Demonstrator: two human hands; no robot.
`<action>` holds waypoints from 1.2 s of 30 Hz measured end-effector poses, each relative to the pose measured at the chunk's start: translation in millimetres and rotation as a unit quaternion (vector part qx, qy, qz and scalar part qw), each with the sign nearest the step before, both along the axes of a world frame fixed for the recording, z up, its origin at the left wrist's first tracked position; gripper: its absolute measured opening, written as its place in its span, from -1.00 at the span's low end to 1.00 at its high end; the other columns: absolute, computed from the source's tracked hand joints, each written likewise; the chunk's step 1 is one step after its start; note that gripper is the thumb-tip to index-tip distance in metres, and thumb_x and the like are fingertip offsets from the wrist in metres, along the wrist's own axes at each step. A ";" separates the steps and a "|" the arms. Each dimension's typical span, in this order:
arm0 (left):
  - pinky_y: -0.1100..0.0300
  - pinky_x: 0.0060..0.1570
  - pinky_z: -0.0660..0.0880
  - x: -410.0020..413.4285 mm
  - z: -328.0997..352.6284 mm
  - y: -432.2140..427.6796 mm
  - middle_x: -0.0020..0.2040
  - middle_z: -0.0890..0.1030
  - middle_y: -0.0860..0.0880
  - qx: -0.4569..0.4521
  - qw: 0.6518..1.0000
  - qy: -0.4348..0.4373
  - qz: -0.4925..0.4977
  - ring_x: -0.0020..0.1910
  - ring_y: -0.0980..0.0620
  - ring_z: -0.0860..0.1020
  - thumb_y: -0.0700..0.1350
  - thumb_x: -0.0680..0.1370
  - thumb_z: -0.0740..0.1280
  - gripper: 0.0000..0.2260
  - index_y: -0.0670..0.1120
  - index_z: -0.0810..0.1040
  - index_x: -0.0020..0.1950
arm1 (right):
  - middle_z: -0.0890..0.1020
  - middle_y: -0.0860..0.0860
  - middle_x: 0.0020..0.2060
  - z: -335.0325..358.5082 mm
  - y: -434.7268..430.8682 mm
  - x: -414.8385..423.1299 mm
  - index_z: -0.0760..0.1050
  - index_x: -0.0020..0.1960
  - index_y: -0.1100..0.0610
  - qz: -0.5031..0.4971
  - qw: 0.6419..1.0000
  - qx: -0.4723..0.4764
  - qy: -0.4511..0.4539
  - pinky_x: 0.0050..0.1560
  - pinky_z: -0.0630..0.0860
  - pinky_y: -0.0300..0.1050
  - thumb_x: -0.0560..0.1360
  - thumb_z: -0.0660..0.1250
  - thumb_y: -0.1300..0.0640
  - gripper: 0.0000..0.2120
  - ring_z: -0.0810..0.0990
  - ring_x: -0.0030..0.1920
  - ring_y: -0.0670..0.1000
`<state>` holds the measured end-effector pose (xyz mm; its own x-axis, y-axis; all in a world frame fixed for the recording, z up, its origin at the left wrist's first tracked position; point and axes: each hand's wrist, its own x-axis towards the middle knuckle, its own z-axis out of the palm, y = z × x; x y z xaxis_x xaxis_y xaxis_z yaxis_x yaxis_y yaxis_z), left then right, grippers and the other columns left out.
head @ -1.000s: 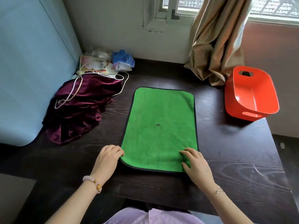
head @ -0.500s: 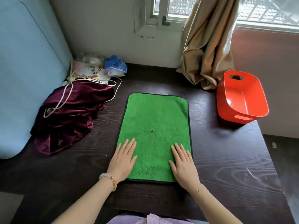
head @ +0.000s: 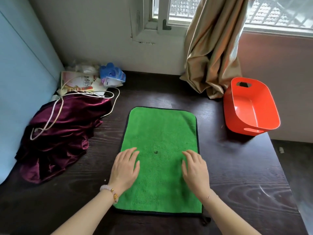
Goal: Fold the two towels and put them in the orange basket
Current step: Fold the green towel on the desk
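The left grip [head: 125,168] lies flat on the towel [head: 160,129], palm down, fingers straight and close together, holding nothing. Its outer side overlaps the towel's left edge. The right grip [head: 195,170] lies the same way, open and empty, across the right edge. Both rest on the near half, with a small dark spot [head: 155,152] between them.

What the palms cover is hidden, and whether a second towel lies underneath cannot be told. The forearms are cut off at the bottom of the view.

The towel is green and fluffy, a rounded rectangle with dark piping, spread lengthwise in the middle of the counter [head: 237,175]. A dark loop [head: 205,220] sticks out at its near right corner.

Bare dark wood grain runs to the right as far as the basket [head: 264,106], an orange plastic tub with cut-out handles. It stands apart from the towel at the far right, by the counter's edge.

On the left, crumpled maroon velvet [head: 59,141] with a white cord [head: 52,116] looped over it lies near the towel. A tan curtain [head: 213,56] pools beside the basket.
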<state>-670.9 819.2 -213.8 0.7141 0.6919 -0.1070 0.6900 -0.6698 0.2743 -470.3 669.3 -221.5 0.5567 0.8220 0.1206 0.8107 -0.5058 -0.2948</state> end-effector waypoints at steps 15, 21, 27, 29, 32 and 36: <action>0.16 0.44 -0.19 118.3 -14.0 114.1 0.53 0.12 -0.03 -0.004 1.000 -0.021 0.023 0.52 0.01 0.01 -0.13 0.63 0.02 -0.58 -0.08 0.13 0.50 | 0.28 0.22 0.44 -14.9 133.2 93.1 0.33 0.37 0.29 -0.066 0.994 -0.072 0.039 0.46 0.13 0.02 0.54 0.17 0.10 -0.54 0.20 0.47 0.16; 0.10 0.45 -0.28 119.4 -24.7 130.9 0.55 -0.09 -0.11 0.008 0.999 0.025 0.028 0.53 -0.03 -0.14 0.07 0.55 -0.09 -0.42 -0.13 -0.05 0.53 | 0.11 0.20 0.50 -26.3 132.1 92.9 0.27 0.38 0.22 -0.078 0.993 -0.071 0.043 0.50 -0.08 -0.02 0.43 -0.13 -0.10 -0.35 0.01 0.52 0.13; 0.05 0.47 -0.21 120.6 -20.2 140.4 0.55 -0.15 -0.14 -0.001 0.998 0.065 0.020 0.52 -0.05 -0.16 0.08 0.56 0.05 -0.38 -0.13 -0.09 0.53 | 0.13 0.20 0.50 -22.0 136.5 95.1 0.26 0.39 0.22 -0.083 0.990 -0.095 0.062 0.49 -0.03 0.00 0.46 0.02 -0.04 -0.43 0.03 0.52 0.13; 0.05 0.48 -0.18 119.2 -14.4 145.5 0.55 -0.13 -0.12 -0.021 0.997 0.068 0.008 0.52 -0.04 -0.14 0.09 0.56 0.09 -0.37 -0.11 -0.07 0.53 | 0.11 0.20 0.50 -15.6 138.3 96.9 0.25 0.40 0.23 -0.080 0.989 -0.098 0.082 0.51 -0.02 0.01 0.51 0.12 0.02 -0.48 0.02 0.52 0.13; 0.04 0.48 -0.16 110.4 -3.3 145.1 0.55 -0.11 -0.08 -0.045 0.997 0.054 -0.007 0.52 -0.02 -0.13 0.05 0.57 0.12 -0.38 -0.08 -0.07 0.53 | 0.08 0.16 0.52 -5.0 131.5 90.6 0.22 0.43 0.22 -0.067 0.989 -0.092 0.097 0.52 -0.03 -0.01 0.55 0.18 0.07 -0.50 0.00 0.53 0.09; 0.07 0.48 -0.22 77.8 12.2 109.0 0.55 -0.11 -0.02 -0.050 0.997 0.024 -0.050 0.52 0.03 -0.17 0.00 0.59 0.11 -0.43 -0.04 -0.07 0.53 | 0.13 0.08 0.51 5.2 91.9 52.9 0.26 0.42 0.19 -0.019 0.993 -0.049 0.107 0.47 -0.07 -0.18 0.56 0.20 0.10 -0.54 0.04 0.52 0.03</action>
<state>-593.1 928.2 -201.6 0.7709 0.6021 -0.2079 0.6357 -0.7068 0.3104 -417.4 761.2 -216.3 0.5915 0.8019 -0.0842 0.7143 -0.5696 -0.4065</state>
